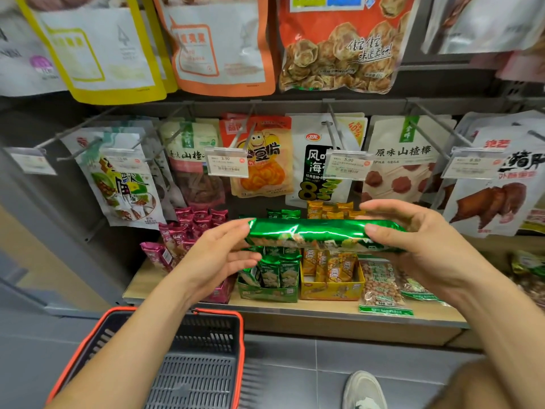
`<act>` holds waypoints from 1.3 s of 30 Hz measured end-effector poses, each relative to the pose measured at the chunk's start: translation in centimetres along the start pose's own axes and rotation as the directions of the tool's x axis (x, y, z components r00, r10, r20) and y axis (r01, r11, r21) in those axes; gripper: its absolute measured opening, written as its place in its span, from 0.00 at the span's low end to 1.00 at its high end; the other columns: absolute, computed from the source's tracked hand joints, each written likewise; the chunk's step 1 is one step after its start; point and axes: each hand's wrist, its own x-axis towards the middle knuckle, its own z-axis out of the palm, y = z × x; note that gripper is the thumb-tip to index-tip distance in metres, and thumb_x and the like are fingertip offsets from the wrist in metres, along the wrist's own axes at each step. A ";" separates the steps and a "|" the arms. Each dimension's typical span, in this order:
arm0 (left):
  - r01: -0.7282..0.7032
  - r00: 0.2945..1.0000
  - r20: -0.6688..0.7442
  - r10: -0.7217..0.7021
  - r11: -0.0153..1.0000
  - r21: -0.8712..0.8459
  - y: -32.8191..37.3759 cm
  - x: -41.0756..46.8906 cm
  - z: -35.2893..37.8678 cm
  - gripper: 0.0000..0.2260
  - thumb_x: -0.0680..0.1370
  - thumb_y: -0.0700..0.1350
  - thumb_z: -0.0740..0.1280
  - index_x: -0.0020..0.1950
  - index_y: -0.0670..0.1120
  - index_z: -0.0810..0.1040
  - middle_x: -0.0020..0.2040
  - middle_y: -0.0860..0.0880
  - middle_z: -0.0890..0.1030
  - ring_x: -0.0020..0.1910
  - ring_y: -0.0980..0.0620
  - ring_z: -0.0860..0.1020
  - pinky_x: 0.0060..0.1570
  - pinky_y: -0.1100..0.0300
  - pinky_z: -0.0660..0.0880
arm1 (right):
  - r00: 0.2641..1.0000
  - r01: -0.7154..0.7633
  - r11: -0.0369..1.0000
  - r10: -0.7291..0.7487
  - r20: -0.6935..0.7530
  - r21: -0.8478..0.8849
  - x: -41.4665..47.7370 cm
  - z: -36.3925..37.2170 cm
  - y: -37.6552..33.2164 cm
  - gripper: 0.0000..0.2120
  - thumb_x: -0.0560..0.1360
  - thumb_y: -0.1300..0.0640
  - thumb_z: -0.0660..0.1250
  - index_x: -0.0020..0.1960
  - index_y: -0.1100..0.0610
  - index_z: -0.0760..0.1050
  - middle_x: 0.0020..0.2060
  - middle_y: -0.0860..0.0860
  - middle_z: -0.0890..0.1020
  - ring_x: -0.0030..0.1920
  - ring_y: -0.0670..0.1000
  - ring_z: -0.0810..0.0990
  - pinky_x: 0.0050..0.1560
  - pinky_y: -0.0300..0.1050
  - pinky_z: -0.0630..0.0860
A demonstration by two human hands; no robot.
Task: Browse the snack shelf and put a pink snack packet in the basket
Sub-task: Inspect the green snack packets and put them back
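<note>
Holding green packet (321, 231) crosswise, left hand (218, 255) and right hand (418, 240) fingers pinching its ends, we locate pink snack packets (200, 219) upright at centre left, just beyond left hand; basket (241, 349) lower left.

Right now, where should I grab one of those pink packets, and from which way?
Pinch the crimped top end of a pink packet, coming down from above: they stand crowded together in rows, so only the tops stick out free.
</note>
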 end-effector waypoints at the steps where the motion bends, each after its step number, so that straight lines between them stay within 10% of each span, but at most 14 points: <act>1: 0.027 1.000 -0.001 -0.027 1.000 0.005 -0.1 0.1 0.2 0.11 0.80 0.43 0.64 0.62 0.45 0.79 0.54 0.40 0.83 0.41 0.46 0.83 0.41 0.59 0.80 | 1.000 0.014 1.000 -0.015 0.013 0.011 0.0 -0.1 0.0 0.17 0.64 0.64 0.72 0.52 0.54 0.83 0.50 0.56 0.85 0.46 0.53 0.85 0.41 0.40 0.80; 9: -0.027 1.000 0.002 0.028 0.974 -0.224 -0.1 1.7 1.8 0.11 0.80 0.36 0.60 0.56 0.40 0.81 0.49 0.41 0.85 0.43 0.49 0.84 0.41 0.61 0.80 | 0.991 -0.016 0.968 0.048 0.122 -0.249 -0.6 -0.8 -0.4 0.14 0.75 0.62 0.67 0.55 0.47 0.82 0.56 0.46 0.83 0.56 0.51 0.82 0.52 0.51 0.81; 14: 0.005 0.998 -0.058 -0.015 0.985 -0.175 -0.7 3.3 2.9 0.09 0.80 0.36 0.61 0.55 0.39 0.80 0.46 0.41 0.85 0.41 0.47 0.85 0.37 0.61 0.80 | 0.981 0.122 0.876 -0.036 0.188 -0.466 -1.6 -1.0 -2.3 0.19 0.64 0.54 0.76 0.53 0.40 0.82 0.49 0.41 0.84 0.40 0.41 0.83 0.37 0.30 0.76; 16: -0.053 0.991 -0.114 0.066 0.993 0.109 -1.2 4.0 3.1 0.08 0.80 0.39 0.63 0.52 0.43 0.83 0.45 0.47 0.85 0.39 0.51 0.85 0.35 0.64 0.79 | 0.975 0.216 0.761 -0.140 0.170 -0.612 -1.5 -0.7 -2.4 0.21 0.64 0.56 0.78 0.53 0.38 0.81 0.46 0.39 0.84 0.38 0.35 0.80 0.38 0.26 0.73; 19: -0.214 0.941 -0.003 0.339 0.600 0.771 -2.2 5.1 3.2 0.09 0.79 0.45 0.66 0.44 0.48 0.85 0.42 0.63 0.81 0.37 0.68 0.80 0.40 0.74 0.72 | 0.932 0.310 0.541 -0.336 0.137 -0.782 -1.1 -0.1 -2.3 0.19 0.68 0.58 0.77 0.51 0.38 0.78 0.46 0.37 0.81 0.42 0.34 0.78 0.44 0.28 0.71; 24: -0.309 0.884 0.229 0.408 0.140 0.941 -3.3 6.3 3.4 0.10 0.77 0.49 0.69 0.57 0.51 0.83 0.59 0.53 0.81 0.60 0.52 0.75 0.64 0.55 0.70 | 0.914 0.291 0.310 -0.370 0.167 -0.905 0.0 0.6 -2.5 0.19 0.70 0.54 0.75 0.54 0.40 0.72 0.43 0.37 0.78 0.41 0.39 0.77 0.43 0.39 0.73; 30: -0.291 0.954 0.297 0.043 -0.100 0.951 -4.6 7.6 2.5 0.32 0.71 0.64 0.70 0.72 0.54 0.70 0.79 0.49 0.56 0.77 0.47 0.51 0.74 0.46 0.56 | 0.911 0.359 0.059 -0.237 0.337 -0.931 1.7 2.9 -1.4 0.21 0.75 0.62 0.67 0.64 0.49 0.69 0.58 0.48 0.74 0.48 0.54 0.79 0.48 0.53 0.77; 34: -0.270 0.961 0.276 0.036 -0.111 0.956 -5.3 8.4 2.1 0.20 0.77 0.52 0.68 0.69 0.53 0.75 0.78 0.48 0.60 0.77 0.47 0.53 0.71 0.44 0.62 | 0.921 0.367 0.034 -0.151 0.359 -0.930 3.9 3.9 0.5 0.27 0.74 0.67 0.65 0.70 0.52 0.63 0.58 0.51 0.67 0.41 0.57 0.77 0.40 0.52 0.75; 39: -0.291 0.945 0.305 0.118 -0.125 0.949 -5.9 8.7 2.4 0.15 0.78 0.50 0.67 0.65 0.52 0.79 0.68 0.49 0.70 0.69 0.48 0.63 0.62 0.47 0.71 | 0.941 0.318 0.132 -0.166 0.295 -0.939 6.9 4.7 2.7 0.29 0.73 0.66 0.67 0.69 0.51 0.61 0.62 0.55 0.72 0.54 0.60 0.78 0.48 0.51 0.74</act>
